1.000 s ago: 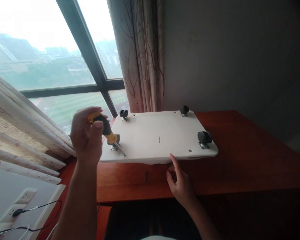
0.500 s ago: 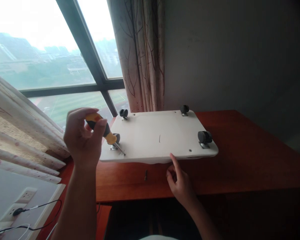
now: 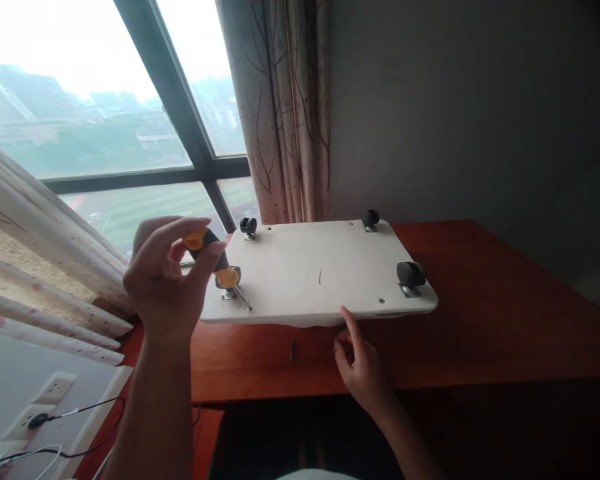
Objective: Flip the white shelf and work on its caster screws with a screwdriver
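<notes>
My left hand [image 3: 167, 277] is closed on the yellow-and-black handle of a screwdriver [image 3: 225, 270]. The screwdriver slants down to the right, its tip by a screw hole near the front left corner of a white board [image 3: 290, 267]. Caster wheels stick up at the board's corners: front left [image 3: 229, 283], back left [image 3: 249, 227], back right [image 3: 370, 219] and front right [image 3: 411, 275]. With its index finger stretched out, my right hand [image 3: 363, 367] touches the board's front edge; its other fingers curl loosely, with nothing visible in them.
Under the board is a reddish-brown wooden table [image 3: 490, 313]. A small dark screw-like piece [image 3: 292, 349] lies on it in front of the board. A window and a curtain [image 3: 290, 120] stand behind. Wall sockets with a plugged-in cable [image 3: 40, 420] are at lower left.
My left hand has turned slightly, and the screwdriver handle has shifted a little to the right and stands more upright. The tip stays in place. My right hand has hardly moved.
</notes>
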{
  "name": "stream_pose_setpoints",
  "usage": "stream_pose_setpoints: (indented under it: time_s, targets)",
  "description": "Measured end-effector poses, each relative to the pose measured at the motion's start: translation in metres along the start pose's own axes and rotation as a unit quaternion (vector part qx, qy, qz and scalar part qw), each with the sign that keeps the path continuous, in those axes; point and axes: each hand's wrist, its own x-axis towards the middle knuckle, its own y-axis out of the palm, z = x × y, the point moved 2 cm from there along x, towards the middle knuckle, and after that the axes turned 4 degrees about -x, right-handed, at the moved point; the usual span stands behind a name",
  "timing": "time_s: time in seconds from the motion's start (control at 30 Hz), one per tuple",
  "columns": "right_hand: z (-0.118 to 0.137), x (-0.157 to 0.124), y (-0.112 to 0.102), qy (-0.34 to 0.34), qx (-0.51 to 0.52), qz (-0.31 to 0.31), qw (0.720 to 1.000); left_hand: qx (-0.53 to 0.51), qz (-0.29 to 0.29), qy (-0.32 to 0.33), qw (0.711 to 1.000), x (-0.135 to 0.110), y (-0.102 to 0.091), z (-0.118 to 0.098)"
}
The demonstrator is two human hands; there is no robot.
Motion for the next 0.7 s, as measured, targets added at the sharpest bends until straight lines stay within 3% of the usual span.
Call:
stream_pose_setpoints:
  time_s: [0.13,0.33,0.53,0.63,0.7]
  targets:
    - [-0.002,-0.001,0.001,0.001,0.01,0.003,1.0,-0.008,-0.006,-0.046,0.999,0.0,-0.002,-0.004]
    - [-0.001,-0.001,0.0,-0.002,0.009,0.003,1.0,-0.07,0.033,-0.098,0.992,-0.005,-0.006,0.004]
    - [-0.002,-0.001,0.001,-0.004,0.001,-0.004,1.0,0.063,0.015,-0.074,0.995,-0.004,-0.011,0.008]
    - [-0.002,-0.001,0.002,-0.006,0.003,-0.002,1.0,0.139,0.006,-0.102,0.985,-0.004,-0.012,0.003]
    - [-0.003,-0.001,0.002,-0.002,0.009,0.002,1.0,0.121,0.024,-0.121,0.985,-0.004,-0.012,0.0]
